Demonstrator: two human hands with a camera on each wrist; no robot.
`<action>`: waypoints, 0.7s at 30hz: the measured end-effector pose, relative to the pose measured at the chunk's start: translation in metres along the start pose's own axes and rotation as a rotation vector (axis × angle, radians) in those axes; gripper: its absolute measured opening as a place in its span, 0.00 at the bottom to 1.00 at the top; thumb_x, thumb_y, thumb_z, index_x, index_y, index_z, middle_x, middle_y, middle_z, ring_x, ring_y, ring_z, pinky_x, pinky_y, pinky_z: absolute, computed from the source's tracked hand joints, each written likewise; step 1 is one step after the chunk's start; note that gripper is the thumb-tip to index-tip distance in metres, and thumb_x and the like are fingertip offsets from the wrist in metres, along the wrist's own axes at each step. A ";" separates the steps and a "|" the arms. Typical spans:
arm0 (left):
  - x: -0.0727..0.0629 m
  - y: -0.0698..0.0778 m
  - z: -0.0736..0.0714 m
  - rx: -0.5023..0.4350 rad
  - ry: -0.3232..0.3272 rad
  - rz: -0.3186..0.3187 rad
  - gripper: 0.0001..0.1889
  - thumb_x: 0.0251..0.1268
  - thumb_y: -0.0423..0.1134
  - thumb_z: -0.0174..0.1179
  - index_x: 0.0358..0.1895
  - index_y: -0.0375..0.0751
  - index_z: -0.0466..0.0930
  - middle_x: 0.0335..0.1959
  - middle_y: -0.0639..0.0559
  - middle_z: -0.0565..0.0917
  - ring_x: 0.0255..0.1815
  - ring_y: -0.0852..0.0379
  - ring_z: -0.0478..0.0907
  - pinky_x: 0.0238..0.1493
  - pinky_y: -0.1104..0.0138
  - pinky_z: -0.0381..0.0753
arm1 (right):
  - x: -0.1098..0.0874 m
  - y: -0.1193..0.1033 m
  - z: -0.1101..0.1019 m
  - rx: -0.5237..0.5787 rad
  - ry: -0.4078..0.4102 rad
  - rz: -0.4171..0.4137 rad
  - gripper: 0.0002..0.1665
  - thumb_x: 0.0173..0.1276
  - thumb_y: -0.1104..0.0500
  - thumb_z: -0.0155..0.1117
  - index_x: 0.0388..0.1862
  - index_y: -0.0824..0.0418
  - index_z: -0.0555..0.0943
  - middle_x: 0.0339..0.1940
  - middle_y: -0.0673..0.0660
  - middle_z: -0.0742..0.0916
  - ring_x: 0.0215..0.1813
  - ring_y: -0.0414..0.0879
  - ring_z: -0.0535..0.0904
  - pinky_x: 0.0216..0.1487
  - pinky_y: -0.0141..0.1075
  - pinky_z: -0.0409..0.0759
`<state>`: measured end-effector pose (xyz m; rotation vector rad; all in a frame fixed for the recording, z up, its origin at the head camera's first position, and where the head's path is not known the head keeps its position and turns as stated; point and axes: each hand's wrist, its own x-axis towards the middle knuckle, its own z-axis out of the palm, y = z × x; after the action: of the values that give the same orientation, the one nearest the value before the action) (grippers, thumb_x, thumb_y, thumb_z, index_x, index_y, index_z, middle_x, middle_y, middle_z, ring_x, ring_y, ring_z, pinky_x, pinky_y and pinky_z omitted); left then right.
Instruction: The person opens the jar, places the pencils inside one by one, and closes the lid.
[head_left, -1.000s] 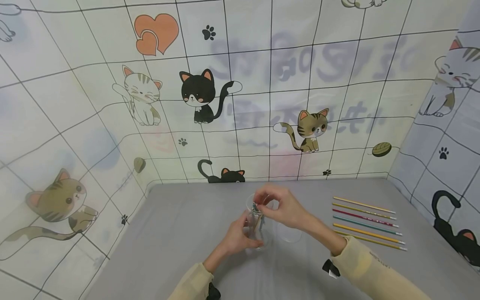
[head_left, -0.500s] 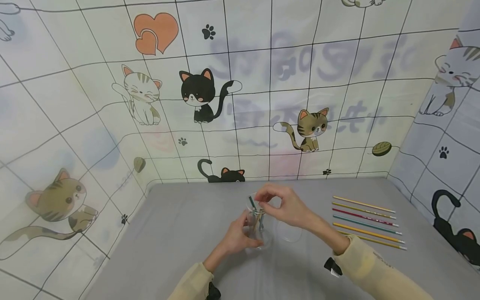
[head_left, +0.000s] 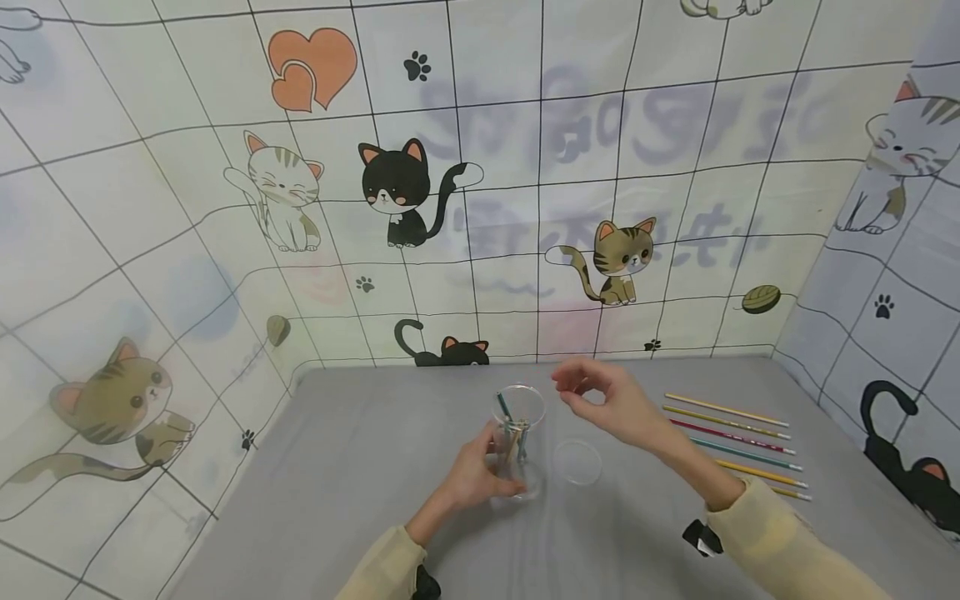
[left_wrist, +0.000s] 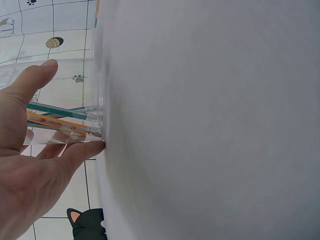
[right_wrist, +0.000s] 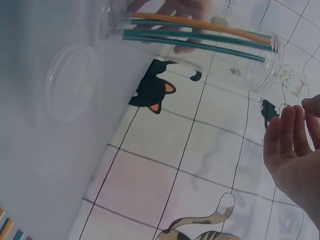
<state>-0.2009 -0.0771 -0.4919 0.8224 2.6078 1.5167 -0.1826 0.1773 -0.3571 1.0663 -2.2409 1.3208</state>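
A clear plastic jar stands upright on the grey table, with my left hand gripping its lower part from the left. In the left wrist view, the thumb and fingers curve around the jar's wall. Inside lean several pencils; the right wrist view shows an orange pencil and green pencils. One green pencil reaches up near the rim. To the right of the jar and above the table, my right hand hovers with loosely bent fingers and nothing in them.
A round clear lid lies on the table just right of the jar. Farther right, several pencils lie in a row, among them a red pencil. A cloth wall printed with cats rises behind the table.
My right hand has let go of a green pencil inside the jar and moved right, away from the rim. The left hand and the jar have stayed in place.
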 end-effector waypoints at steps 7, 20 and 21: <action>-0.001 0.002 -0.001 -0.001 -0.010 -0.011 0.47 0.41 0.36 0.82 0.68 0.50 0.65 0.51 0.48 0.79 0.59 0.39 0.77 0.49 0.60 0.82 | -0.016 0.009 -0.013 0.006 0.007 0.048 0.19 0.65 0.76 0.65 0.52 0.62 0.80 0.39 0.51 0.85 0.41 0.44 0.81 0.41 0.34 0.83; 0.000 0.001 -0.001 0.023 -0.004 -0.006 0.47 0.41 0.37 0.82 0.68 0.51 0.65 0.52 0.46 0.79 0.59 0.39 0.77 0.52 0.52 0.81 | -0.044 0.019 -0.029 -0.041 0.024 0.075 0.22 0.63 0.77 0.66 0.54 0.62 0.80 0.39 0.52 0.84 0.38 0.45 0.81 0.38 0.32 0.83; -0.001 0.001 -0.001 0.025 -0.004 -0.006 0.47 0.41 0.37 0.82 0.68 0.52 0.65 0.52 0.46 0.79 0.59 0.39 0.77 0.52 0.52 0.81 | -0.047 0.020 -0.031 -0.046 0.025 0.076 0.22 0.63 0.77 0.66 0.53 0.62 0.80 0.39 0.52 0.84 0.38 0.45 0.81 0.38 0.32 0.82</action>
<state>-0.2000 -0.0774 -0.4904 0.8184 2.6294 1.4822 -0.1692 0.2294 -0.3816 0.9533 -2.3026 1.2987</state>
